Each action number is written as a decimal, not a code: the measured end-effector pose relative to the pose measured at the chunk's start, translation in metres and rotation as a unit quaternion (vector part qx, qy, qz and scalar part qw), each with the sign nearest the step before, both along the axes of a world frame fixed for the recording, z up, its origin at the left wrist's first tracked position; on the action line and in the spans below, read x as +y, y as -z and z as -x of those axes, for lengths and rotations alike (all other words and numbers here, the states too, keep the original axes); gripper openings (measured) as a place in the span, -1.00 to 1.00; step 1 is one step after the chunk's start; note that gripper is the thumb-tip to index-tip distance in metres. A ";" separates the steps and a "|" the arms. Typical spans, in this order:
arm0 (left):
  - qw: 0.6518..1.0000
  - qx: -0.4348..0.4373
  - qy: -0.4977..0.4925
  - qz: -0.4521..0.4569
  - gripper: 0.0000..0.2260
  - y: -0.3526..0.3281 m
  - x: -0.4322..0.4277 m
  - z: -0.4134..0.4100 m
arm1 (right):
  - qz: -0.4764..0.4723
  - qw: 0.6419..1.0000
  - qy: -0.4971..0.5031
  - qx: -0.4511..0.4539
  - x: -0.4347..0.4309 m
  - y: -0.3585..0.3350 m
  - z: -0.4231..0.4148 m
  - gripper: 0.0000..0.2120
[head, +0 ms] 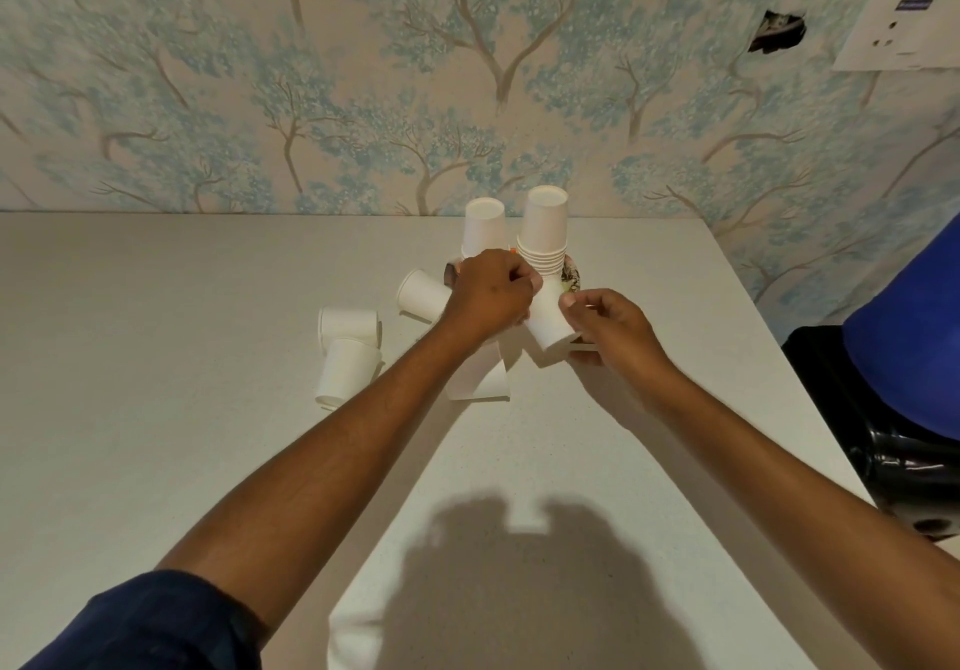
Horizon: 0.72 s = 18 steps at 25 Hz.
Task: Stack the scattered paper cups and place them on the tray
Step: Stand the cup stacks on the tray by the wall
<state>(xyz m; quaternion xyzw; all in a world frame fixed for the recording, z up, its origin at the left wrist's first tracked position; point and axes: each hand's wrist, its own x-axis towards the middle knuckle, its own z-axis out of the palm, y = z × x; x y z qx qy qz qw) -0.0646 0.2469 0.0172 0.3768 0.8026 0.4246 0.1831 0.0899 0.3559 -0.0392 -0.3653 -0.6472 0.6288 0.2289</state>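
Both hands grip one tilted paper cup (548,324): the left hand (491,293) closed over its upper end, the right hand (605,324) pinching its side. Just beyond them, a stack of cups (543,233) stands inverted on the tray (574,274) beside a single inverted cup (484,228). Left of the hands, loose cups (347,352) lie on the worktop (156,357).

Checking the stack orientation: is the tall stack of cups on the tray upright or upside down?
Upside down. The stack of cups shows a closed flat base on top and bunched rims at the bottom.
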 end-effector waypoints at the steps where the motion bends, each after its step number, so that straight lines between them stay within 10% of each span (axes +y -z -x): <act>1: 0.999 -0.032 -0.019 -0.031 -0.88 -0.002 -0.001 -0.001 | 0.035 0.999 -0.009 0.022 -0.001 -0.005 0.000 -0.71; 10: 0.988 0.015 -0.076 -0.135 -0.88 -0.019 -0.045 0.012 | 0.025 0.990 0.018 0.140 0.004 -0.057 0.030 -0.66; 18: 0.994 0.111 0.013 0.008 -0.58 0.008 -0.093 0.018 | -0.364 0.929 -0.019 0.056 0.017 -0.116 0.092 -0.61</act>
